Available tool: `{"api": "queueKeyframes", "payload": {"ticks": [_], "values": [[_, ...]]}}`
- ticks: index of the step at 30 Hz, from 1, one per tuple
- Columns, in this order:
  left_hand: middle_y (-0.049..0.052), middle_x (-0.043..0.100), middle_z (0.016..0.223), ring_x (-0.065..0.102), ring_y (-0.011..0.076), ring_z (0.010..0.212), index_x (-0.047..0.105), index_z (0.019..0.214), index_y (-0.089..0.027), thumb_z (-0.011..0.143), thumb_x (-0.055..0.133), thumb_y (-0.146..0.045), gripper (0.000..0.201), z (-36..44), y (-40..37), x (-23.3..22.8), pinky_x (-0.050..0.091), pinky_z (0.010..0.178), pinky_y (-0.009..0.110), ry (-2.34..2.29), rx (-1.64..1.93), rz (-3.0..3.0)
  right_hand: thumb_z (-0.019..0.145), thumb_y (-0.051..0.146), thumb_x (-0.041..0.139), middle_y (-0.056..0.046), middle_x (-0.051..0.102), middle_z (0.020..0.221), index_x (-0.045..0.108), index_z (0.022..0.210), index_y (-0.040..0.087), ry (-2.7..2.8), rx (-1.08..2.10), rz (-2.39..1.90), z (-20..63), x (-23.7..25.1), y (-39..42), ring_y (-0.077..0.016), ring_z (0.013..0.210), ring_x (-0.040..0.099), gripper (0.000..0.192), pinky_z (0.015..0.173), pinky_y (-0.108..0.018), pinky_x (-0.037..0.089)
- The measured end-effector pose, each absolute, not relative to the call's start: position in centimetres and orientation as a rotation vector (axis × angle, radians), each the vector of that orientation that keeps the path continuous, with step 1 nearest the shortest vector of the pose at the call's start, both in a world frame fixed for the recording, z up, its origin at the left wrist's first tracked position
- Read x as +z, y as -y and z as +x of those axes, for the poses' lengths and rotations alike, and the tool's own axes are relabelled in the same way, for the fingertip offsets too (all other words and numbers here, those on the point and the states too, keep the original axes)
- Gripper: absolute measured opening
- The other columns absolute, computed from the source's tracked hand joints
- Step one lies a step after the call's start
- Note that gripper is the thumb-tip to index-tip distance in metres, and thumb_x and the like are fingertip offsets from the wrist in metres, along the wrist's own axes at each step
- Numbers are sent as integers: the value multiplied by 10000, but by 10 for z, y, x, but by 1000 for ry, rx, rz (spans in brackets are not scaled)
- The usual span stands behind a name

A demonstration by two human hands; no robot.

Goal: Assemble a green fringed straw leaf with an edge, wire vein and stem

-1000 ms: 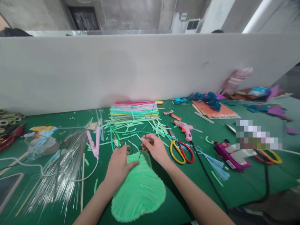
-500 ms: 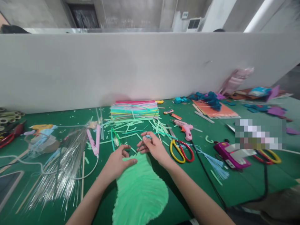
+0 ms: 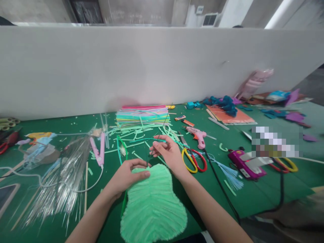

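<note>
Wire-setting looks like the step in hand: your left hand (image 3: 126,177) presses thumb and fingers closed on the top edge of the green fringed leaf (image 3: 153,206), which lies flat on the table (image 3: 253,199) right in front of you. Your right hand (image 3: 168,153) pinches a thin dark wire (image 3: 164,125) just above that edge, its far end slanting toward the stack of coloured sheets (image 3: 143,114). Scissors (image 3: 193,158) lie just beside your right wrist. Next, I judge, the wire needs steady lining-up along the leaf's midline.
</note>
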State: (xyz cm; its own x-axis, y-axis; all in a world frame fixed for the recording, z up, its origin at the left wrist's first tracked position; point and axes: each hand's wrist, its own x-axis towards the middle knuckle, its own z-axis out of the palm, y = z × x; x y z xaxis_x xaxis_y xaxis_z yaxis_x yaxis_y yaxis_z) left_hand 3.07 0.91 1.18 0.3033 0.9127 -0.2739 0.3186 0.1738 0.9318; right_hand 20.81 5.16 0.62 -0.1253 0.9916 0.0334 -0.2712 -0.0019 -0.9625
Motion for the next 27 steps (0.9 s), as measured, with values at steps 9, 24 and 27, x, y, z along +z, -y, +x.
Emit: {"api": "queueKeyframes", "payload": {"ticks": [9, 24, 27], "values": [[65, 727, 995, 627, 248, 988, 707, 902, -172, 682, 743, -437, 346, 36, -7, 8, 446, 872, 311, -1257, 629, 1353, 755, 430, 696, 4, 686, 659, 602, 1061, 183, 1213, 1369, -936, 207, 5, -50, -128, 542, 625, 404, 535, -256, 514], [60, 727, 1020, 628, 255, 1015, 716, 906, -183, 669, 741, -428, 342, 34, -6, 8, 450, 892, 325, -1271, 576, 1374, 820, 377, 643, 18, 659, 671, 592, 1063, 217, 1255, 1248, -903, 208, 10, -44, -126, 556, 608, 295, 539, -252, 519], [66, 726, 1024, 633, 256, 1009, 713, 907, -176, 659, 752, -419, 349, 34, -6, 7, 460, 876, 317, -1273, 574, 1354, 814, 377, 650, 19, 657, 667, 581, 1047, 213, 1241, 1280, -893, 207, 8, -43, -127, 558, 608, 293, 538, -252, 516]]}}
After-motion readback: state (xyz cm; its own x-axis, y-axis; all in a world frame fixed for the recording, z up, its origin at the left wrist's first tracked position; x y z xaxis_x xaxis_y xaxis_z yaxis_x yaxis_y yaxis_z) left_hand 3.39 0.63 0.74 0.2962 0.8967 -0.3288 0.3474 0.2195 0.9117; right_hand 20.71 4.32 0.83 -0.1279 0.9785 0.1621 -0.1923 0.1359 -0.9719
